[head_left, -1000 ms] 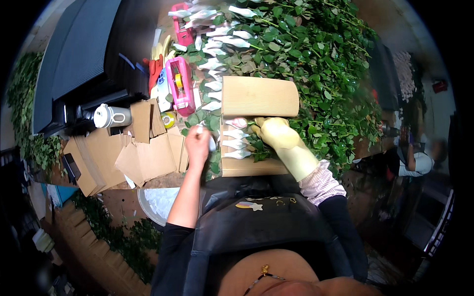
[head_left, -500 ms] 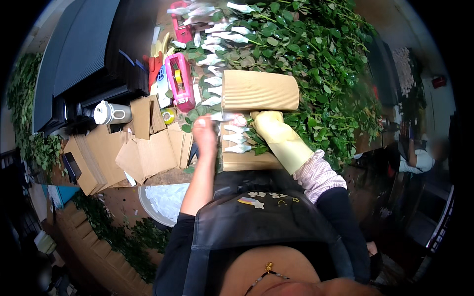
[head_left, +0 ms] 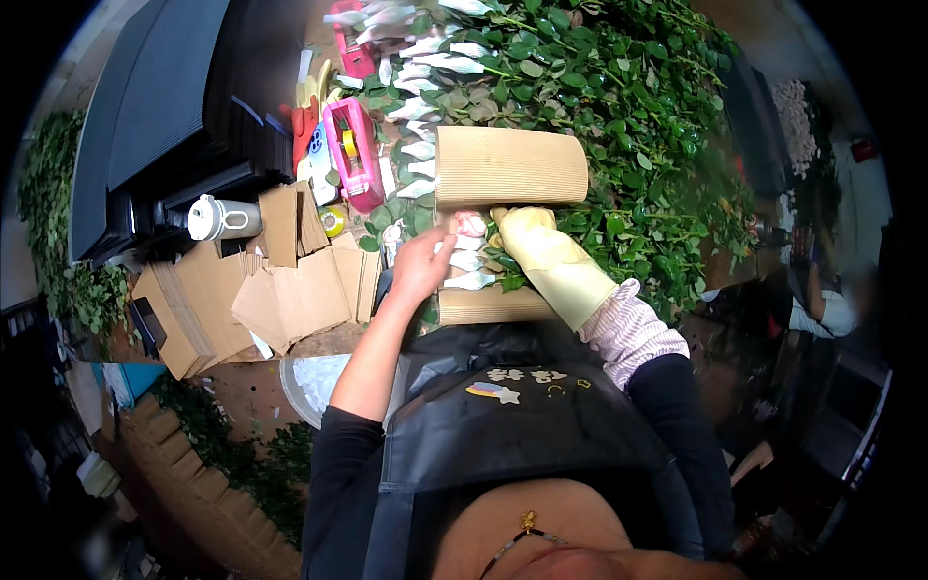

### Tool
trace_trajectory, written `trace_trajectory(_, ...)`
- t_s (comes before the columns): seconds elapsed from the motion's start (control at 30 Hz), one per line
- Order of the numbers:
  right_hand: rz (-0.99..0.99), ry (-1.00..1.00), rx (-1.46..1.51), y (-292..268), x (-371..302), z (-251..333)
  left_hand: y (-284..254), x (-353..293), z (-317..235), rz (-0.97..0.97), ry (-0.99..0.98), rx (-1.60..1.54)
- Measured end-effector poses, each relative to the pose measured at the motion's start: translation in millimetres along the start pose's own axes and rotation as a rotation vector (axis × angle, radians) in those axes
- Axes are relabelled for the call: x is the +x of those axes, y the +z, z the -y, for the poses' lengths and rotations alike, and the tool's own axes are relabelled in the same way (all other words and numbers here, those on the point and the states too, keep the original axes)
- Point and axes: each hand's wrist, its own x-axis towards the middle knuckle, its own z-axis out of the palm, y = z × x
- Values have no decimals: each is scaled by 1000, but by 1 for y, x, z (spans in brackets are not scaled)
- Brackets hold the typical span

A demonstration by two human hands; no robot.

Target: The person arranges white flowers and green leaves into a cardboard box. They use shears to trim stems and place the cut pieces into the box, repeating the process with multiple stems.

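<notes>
Several roses lie on a sheet of tan corrugated cardboard [head_left: 512, 166], its far part curving over toward me and its near edge close to my apron. One pale pink rose bud [head_left: 471, 224] is bare; the buds nearer me wear white sleeves [head_left: 470, 281]. At the bud tips, my left hand [head_left: 423, 267] is bare, with fingertips pinched at the end of a white sleeve just below the bare bud. My right hand [head_left: 534, 242], in a pale yellow glove, is closed over the leafy stems right behind the buds; its fingertips are partly hidden.
Leafy rose stems [head_left: 638, 145] pile up at the right and far side. Pink tape dispensers [head_left: 358, 179], a white lidded mug [head_left: 220, 219] and cardboard pieces [head_left: 295, 304] lie left. Black boxes [head_left: 174, 106] stack beyond. A tub of white pieces [head_left: 319, 382] stands below the table edge.
My left hand has moved right, from beside the cardboard back to the bud tips. The blurred white sleeve at its fingers is gone from there, and the pink bud shows more. My right hand stays.
</notes>
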Motion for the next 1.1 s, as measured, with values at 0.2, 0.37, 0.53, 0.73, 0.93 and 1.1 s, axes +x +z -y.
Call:
trace_trajectory(0.2, 93, 17, 68, -44, -27, 5, -51, -28, 27, -305, -276, -491)
trace_trajectory(0.37, 53, -169, 442, -84, -67, 17, -47, -38, 2, -19, -323, -186)
trace_trajectory(0.53, 358, -48, -157, -36, -26, 32, -12, -12, -11, 184, -52, 46)
trace_trajectory(0.73, 157, -191, -398, 10, -27, 21, -7, -28, 10, 8, -258, -159)
trace_trajectory(0.93, 217, -220, -64, -38, -48, 21, -50, -36, 7, 60, -349, -356)
trace_trajectory(1.1, 490, -72, -96, -42, -38, 37, -28, -25, -14, 405, -140, 44)
